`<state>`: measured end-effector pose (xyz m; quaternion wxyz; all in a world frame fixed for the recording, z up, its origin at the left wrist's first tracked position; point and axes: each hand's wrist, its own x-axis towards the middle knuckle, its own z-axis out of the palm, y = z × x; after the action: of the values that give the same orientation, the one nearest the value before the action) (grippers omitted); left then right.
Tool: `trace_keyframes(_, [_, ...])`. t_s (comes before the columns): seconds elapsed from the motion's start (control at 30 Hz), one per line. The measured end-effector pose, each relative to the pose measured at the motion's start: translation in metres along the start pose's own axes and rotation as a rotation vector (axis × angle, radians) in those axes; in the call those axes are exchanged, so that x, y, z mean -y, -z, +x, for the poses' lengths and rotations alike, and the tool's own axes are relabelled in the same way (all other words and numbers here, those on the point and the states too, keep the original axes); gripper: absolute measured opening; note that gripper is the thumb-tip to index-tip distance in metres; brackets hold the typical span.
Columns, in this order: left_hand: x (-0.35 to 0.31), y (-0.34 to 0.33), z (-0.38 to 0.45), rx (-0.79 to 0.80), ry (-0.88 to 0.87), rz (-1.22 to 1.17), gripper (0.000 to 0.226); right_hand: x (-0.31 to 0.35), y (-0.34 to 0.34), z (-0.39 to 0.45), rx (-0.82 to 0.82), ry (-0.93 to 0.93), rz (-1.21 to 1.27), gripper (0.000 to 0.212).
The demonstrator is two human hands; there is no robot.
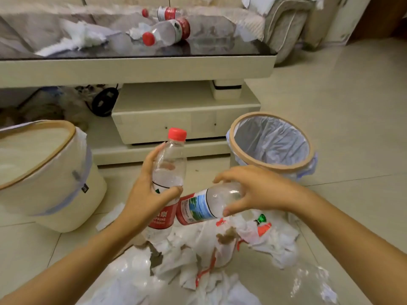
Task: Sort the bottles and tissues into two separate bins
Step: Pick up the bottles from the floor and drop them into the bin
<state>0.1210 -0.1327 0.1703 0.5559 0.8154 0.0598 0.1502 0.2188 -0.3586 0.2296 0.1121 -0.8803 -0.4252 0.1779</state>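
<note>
My left hand grips an upright clear bottle with a red cap and red label. My right hand holds a second clear bottle lying sideways, its red label end toward the first bottle. Both hang above a pile of crumpled white tissues and plastic bags on the floor. A cream bin stands at the left and a lined bin with a tan rim at the right. Two more red-capped bottles and tissues lie on the dark table top.
A low cream table with a drawer unit runs across the back, with clutter under it at the left. A sofa corner stands at the far right. A green-capped item sticks out of the pile. Tiled floor spreads to the right.
</note>
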Motion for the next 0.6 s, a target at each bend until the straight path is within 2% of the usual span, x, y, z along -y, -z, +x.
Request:
trace_keyframes(0.17, [-0.059, -0.055, 0.055, -0.027, -0.095, -0.12, 0.081, -0.038, 0.054, -0.003, -0.43, -0.075, 0.181, 0.058])
trace_keyframes(0.33, [-0.104, -0.114, 0.129, -0.115, -0.178, -0.217, 0.07, -0.084, 0.111, -0.009, -0.713, -0.186, 0.218, 0.058])
trace_keyframes(0.43, [-0.113, -0.147, 0.161, -0.14, -0.127, -0.175, 0.07, -0.113, 0.132, -0.006, -0.781, -0.22, 0.179, 0.061])
trace_keyframes(0.6, [-0.095, -0.188, 0.19, -0.073, -0.076, -0.229, 0.074, -0.161, 0.129, 0.008, -0.699, -0.281, 0.065, 0.064])
